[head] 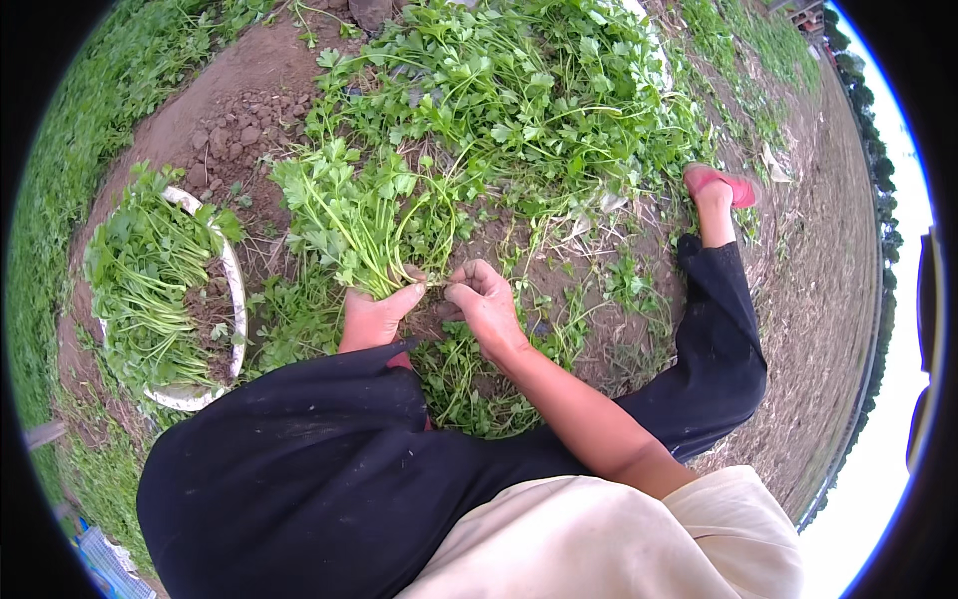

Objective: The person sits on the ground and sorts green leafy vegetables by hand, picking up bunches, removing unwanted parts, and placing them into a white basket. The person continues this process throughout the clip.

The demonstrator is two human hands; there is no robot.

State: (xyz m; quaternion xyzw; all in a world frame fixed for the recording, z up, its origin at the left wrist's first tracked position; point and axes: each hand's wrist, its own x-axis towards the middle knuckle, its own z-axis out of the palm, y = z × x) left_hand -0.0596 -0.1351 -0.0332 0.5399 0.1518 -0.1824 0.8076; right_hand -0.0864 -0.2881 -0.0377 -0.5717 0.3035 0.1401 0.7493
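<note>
My left hand (385, 311) is closed round the lower stems of a bunch of leafy green celery-like plants (359, 217), whose leaves point up and away from me. Just right of the stem ends is my right hand (483, 303), its thumb and fingertips bent together near the roots; whether they pinch something is too small to tell. At the left stands a round white basin (238, 299) holding similar plants (150, 292) laid with their stems and soil-covered roots to the right. A large heap of the same greens (524, 97) lies beyond my hands.
Loose greens (479, 382) lie on the soil between my legs. Clods of dark earth (232, 142) are behind the basin. My foot in a red shoe (722, 186) rests at the right edge of the heap. Dry straw-strewn ground (816, 247) stretches along the right, growing greens (67, 187) along the left.
</note>
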